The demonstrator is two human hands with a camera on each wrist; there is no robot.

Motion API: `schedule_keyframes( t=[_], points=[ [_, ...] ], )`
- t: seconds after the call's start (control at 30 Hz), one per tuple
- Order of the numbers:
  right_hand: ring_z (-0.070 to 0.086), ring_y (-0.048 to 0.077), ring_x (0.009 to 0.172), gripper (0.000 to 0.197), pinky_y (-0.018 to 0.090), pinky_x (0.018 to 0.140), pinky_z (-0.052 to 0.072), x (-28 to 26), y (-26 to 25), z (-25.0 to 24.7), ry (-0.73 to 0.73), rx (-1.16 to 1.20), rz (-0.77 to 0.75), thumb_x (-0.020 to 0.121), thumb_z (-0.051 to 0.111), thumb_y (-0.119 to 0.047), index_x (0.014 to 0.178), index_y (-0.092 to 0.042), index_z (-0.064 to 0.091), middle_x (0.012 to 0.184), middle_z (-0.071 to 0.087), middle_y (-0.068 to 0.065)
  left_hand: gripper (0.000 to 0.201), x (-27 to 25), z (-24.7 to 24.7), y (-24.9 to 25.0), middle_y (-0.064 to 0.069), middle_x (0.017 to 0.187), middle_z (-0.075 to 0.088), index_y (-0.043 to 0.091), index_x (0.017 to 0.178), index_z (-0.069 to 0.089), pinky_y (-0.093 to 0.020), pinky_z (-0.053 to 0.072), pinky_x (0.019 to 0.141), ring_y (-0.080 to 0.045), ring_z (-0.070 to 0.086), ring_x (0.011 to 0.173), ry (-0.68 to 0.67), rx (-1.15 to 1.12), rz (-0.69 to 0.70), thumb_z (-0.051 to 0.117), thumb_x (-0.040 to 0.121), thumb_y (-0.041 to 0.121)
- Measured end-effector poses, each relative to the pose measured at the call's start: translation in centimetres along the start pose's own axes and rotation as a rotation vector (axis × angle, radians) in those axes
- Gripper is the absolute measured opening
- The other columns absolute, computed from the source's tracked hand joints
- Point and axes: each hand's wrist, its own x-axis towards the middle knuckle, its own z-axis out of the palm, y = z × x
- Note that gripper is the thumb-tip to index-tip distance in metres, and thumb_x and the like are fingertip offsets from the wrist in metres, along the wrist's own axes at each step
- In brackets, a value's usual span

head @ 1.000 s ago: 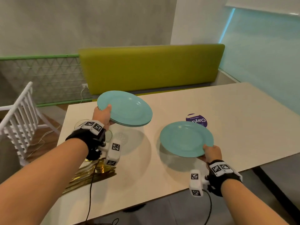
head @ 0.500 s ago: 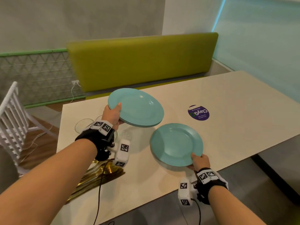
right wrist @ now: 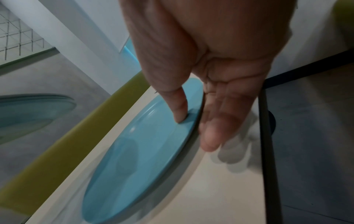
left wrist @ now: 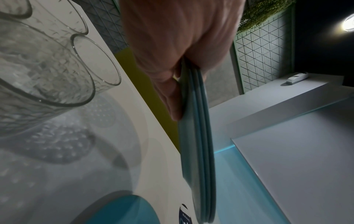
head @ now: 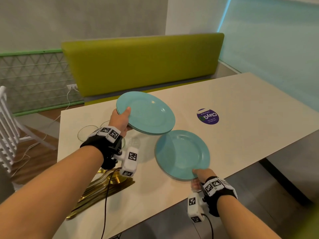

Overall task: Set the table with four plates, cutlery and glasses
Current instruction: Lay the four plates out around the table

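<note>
the right hand (head: 201, 175) pinches the near rim of a single teal plate (head: 182, 154), thumb on top and the other fingers underneath, so the plate can be eased flat onto the table (head: 250, 107) close to its near edge, where a diner would sit. from the wrist view the plate looks almost down, its far side seeming to rest on the tabletop while the fingers under the near rim keep that side a touch raised; i cannot tell whether it is fully seated. the left hand (head: 120, 120) grips the stack of plates (head: 146, 114) by its edge, thumb over the top rim, held clear above the table and off to the side, probably to keep the rest ready for the other places. the stack's rim overlaps the single plate's far edge in the head view. glasses (left wrist: 57, 63) and the gold cutlery (head: 103, 187) wait together at the left end of the table, untouched. a purple sticker (head: 208, 116) lies beyond the plate.
</note>
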Motion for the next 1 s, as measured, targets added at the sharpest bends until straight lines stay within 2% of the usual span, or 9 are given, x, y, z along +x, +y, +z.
schedule_keyframes(
  t=[0.17,0.4,0.53,0.6,0.67,0.73,0.77,0.9,1.0],
  points=[
    [0.051,0.028,0.043,0.022,0.037,0.055,0.047,-0.9,0.2,-0.1,0.009,-0.017,0.017,0.087,0.058,-0.012,0.076,0.007,0.054,0.047,0.052,0.015,0.038,0.2,-0.2,-0.3,-0.012,0.126,0.061,0.011,0.132,0.047,-0.036,0.053,0.065,-0.028,0.061,0.102,-0.012,-0.001,-0.009,0.049,0.096,0.024],
    [0.059,0.032,0.059,0.023,0.048,0.068,0.057,-1.3,0.8,-0.3,-0.002,-0.111,0.001,0.084,0.061,-0.018,0.076,0.002,0.055,0.063,0.059,0.019,0.038,0.2,-0.3,-0.9,-0.012,0.127,0.06,0.011,0.132,0.046,-0.038,0.054,0.067,-0.031,0.061,0.105,-0.056,-0.003,-0.013,0.05,0.096,0.024],
    [0.061,0.023,0.06,0.022,0.025,0.049,0.054,-2.7,0.7,-0.7,-0.015,-0.212,-0.027,0.088,0.061,-0.023,0.071,-0.012,0.051,0.073,0.059,0.009,0.039,0.2,-0.3,-1.0,-0.013,0.127,0.06,0.01,0.132,0.045,-0.041,0.053,0.073,-0.029,0.06,0.103,-0.075,-0.013,-0.02,0.05,0.096,0.024],
    [0.061,0.025,0.07,0.02,0.033,0.068,0.059,-3.4,0.1,-0.8,-0.006,-0.292,-0.047,0.088,0.061,-0.027,0.076,-0.012,0.056,0.074,0.058,0.007,0.039,0.2,-0.3,-1.0,-0.013,0.128,0.06,0.01,0.132,0.045,-0.038,0.054,0.069,-0.029,0.061,0.103,-0.087,-0.015,-0.024,0.051,0.096,0.024],
    [0.061,0.029,0.09,0.033,0.034,0.087,0.052,-4.0,-0.6,-1.2,0.044,-0.419,-0.059,0.09,0.059,-0.033,0.103,-0.003,0.063,0.088,0.064,0.012,0.04,0.0,-0.1,-0.9,-0.012,0.127,0.059,0.01,0.132,0.044,-0.039,0.054,0.069,-0.029,0.06,0.104,-0.099,-0.022,-0.03,0.051,0.095,0.024],
    [0.059,0.029,0.111,0.048,0.031,0.093,0.046,-5.3,-2.0,-2.1,0.128,-0.576,-0.065,0.093,0.054,-0.039,0.122,-0.001,0.057,0.118,0.063,0.015,0.038,-0.1,0.2,-0.9,-0.011,0.126,0.059,0.01,0.13,0.044,-0.042,0.052,0.073,-0.029,0.06,0.102,-0.117,-0.032,-0.036,0.05,0.096,0.024],
    [0.059,0.029,0.113,0.052,0.031,0.091,0.046,-6.0,-2.9,-2.6,0.163,-0.582,-0.086,0.093,0.053,-0.041,0.124,0.0,0.056,0.123,0.061,0.015,0.037,-0.2,0.5,-1.0,-0.011,0.125,0.059,0.011,0.13,0.045,-0.042,0.052,0.073,-0.029,0.06,0.102,-0.133,-0.037,-0.04,0.05,0.096,0.024],
    [0.062,0.027,0.067,0.057,0.03,0.058,0.047,-7.0,-6.2,-4.4,0.179,-0.226,-0.24,0.092,0.051,-0.046,0.114,0.006,0.055,0.096,0.06,0.014,0.036,-1.2,2.2,-1.5,-0.013,0.128,0.059,0.011,0.131,0.046,-0.037,0.053,0.066,-0.029,0.059,0.102,-0.258,-0.032,-0.063,0.047,0.097,0.026],
    [0.052,0.022,0.058,0.041,0.027,0.053,0.039,-8.7,-9.0,-5.7,0.104,0.083,-0.32,0.097,0.04,-0.046,0.102,-0.005,0.046,0.089,0.053,0.013,0.036,-2.2,4.4,-2.0,-0.013,0.128,0.059,0.011,0.131,0.046,-0.04,0.054,0.071,-0.03,0.059,0.103,-0.359,-0.032,-0.091,0.046,0.098,0.026]
  ],
)
